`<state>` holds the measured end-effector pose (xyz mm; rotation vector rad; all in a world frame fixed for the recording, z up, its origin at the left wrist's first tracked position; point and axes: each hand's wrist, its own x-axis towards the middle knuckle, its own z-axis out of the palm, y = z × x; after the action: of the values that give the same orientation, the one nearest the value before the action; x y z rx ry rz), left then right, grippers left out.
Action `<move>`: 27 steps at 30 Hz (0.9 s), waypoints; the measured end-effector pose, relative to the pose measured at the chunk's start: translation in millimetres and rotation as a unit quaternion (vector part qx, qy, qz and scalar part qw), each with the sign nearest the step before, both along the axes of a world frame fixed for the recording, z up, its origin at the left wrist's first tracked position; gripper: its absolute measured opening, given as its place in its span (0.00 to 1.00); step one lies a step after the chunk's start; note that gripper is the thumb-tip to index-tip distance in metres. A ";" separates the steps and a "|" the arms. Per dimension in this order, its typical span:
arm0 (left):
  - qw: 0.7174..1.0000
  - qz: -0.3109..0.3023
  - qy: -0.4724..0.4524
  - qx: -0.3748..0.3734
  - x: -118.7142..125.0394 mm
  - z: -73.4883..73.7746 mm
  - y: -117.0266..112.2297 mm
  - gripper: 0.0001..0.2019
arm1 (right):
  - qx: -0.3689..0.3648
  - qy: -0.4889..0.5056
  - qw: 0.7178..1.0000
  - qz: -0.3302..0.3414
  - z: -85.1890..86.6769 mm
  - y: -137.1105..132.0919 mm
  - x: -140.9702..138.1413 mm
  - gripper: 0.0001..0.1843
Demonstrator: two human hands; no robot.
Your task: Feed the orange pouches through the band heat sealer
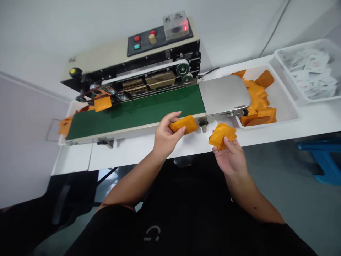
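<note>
Over the green belt (133, 113) of the band sealer (160, 60), the head view shows me 2 bare forearms reaching forward, bent at the elbows, with the left hand (165, 137) pinching 1 orange packet (183, 125) just beside the belt's edge and the right hand (228, 156) turned palm up, half closed, its fingers curled around a second orange packet (222, 136). A soft packet could slip from a loose grip and drop on the white table (138, 151). A crooked packet could also snag at the steel rollers (183, 69).
</note>
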<state>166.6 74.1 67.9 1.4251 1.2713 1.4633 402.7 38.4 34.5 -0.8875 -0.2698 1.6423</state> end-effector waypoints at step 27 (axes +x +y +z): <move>0.973 0.065 0.189 0.118 4.6 22.5 46.4 0.07 | 0.002 -0.017 0.999 0.028 -14.0 -9.4 8.9 0.17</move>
<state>171.2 120.5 90.4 1.8765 1.4810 1.5169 411.6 29.0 20.5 -0.9120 -0.3247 1.6792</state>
